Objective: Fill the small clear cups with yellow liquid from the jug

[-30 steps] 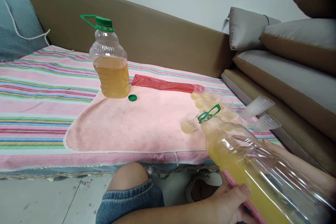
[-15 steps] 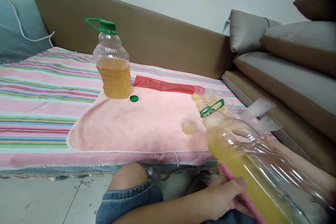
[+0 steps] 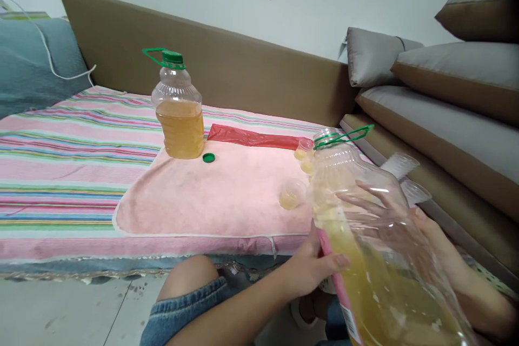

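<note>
A large clear plastic bottle (image 3: 377, 281) of yellow liquid leans between my two hands, its uncapped neck ringed by a green carry handle (image 3: 344, 138). My left hand (image 3: 314, 267) grips it from the lower left, along a pink label. Behind the bottle, seen through the plastic, the fingers of my right hand (image 3: 425, 232) press against its far side. Left of the bottle, a clear plastic cup (image 3: 290, 197) with some yellow liquid stands on the pink cloth (image 3: 211, 194). More partly filled cups (image 3: 302, 150) are mostly hidden behind the bottle's neck.
A second big bottle (image 3: 182, 127), green-capped and part full, stands at the back left beside a loose green cap (image 3: 208, 158). A red plastic bag (image 3: 255, 136) lies behind the cloth. Stacked clear cups (image 3: 399, 165) and piled cushions (image 3: 450, 102) are at the right.
The held bottle has gone from a steep tilt to more upright, and its neck has risen. Its liquid has settled back toward the base. The view has shifted slightly.
</note>
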Motion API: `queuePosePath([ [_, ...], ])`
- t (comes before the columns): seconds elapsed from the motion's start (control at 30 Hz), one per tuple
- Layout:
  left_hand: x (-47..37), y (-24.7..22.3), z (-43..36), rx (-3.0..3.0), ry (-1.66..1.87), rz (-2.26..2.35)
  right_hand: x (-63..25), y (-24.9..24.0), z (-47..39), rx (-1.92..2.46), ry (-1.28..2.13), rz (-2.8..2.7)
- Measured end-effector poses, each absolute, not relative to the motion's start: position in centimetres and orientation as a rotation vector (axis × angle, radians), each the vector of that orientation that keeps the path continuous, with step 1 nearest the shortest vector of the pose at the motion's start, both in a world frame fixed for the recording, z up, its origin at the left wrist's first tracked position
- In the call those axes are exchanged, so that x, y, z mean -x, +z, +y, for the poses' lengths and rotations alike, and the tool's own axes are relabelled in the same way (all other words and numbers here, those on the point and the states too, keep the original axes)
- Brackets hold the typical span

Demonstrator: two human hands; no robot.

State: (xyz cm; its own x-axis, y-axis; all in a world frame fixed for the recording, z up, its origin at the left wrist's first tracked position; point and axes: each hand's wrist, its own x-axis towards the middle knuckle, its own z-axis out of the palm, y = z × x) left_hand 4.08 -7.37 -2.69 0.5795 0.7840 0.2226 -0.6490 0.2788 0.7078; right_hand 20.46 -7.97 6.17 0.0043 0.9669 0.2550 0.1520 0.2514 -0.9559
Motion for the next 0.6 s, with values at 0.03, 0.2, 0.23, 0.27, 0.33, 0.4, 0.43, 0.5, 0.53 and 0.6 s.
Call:
queuePosePath([
  [0.03, -3.4, -2.4, -7.1, -0.884, 0.979, 0.204, -20.3, 5.8, -7.2, 1.091, 1.027, -1.39],
  [0.2, 0.3, -1.1, -5.5, -1.063, 1.043, 0.239, -18.3, 4.7, -6.0, 0.819, 1.229, -1.335],
  [0.23, 1.2, -0.8, -5.2, -1.101, 1.047, 0.253, -17.6, 4.6, -6.0, 0.78, 1.232, -1.318],
  [0.27, 2.0, -0.6, -4.9, -1.123, 1.052, 0.283, -16.8, 4.6, -5.9, 0.746, 1.236, -1.296],
  [0.33, 3.8, -0.3, -4.2, -1.142, 1.064, 0.357, -15.1, 4.6, -5.5, 0.686, 1.208, -1.26],
  [0.4, 5.6, -0.3, -3.5, -1.16, 1.117, 0.432, -13.2, 4.5, -4.8, 0.65, 1.129, -1.275],
  [0.43, 6.5, -0.4, -3.1, -1.174, 1.16, 0.469, -12.2, 4.5, -4.5, 0.639, 1.073, -1.295],
  [0.5, 8.2, -0.6, -2.2, -1.162, 1.249, 0.564, -10.0, 4.5, -3.8, 0.623, 0.954, -1.333],
  [0.53, 9.1, -0.6, -1.8, -1.135, 1.285, 0.618, -8.9, 4.4, -3.5, 0.616, 0.901, -1.343],
  [0.6, 11.0, -0.2, -1.1, -1.07, 1.332, 0.722, -6.5, 4.3, -3.0, 0.596, 0.816, -1.337],
])
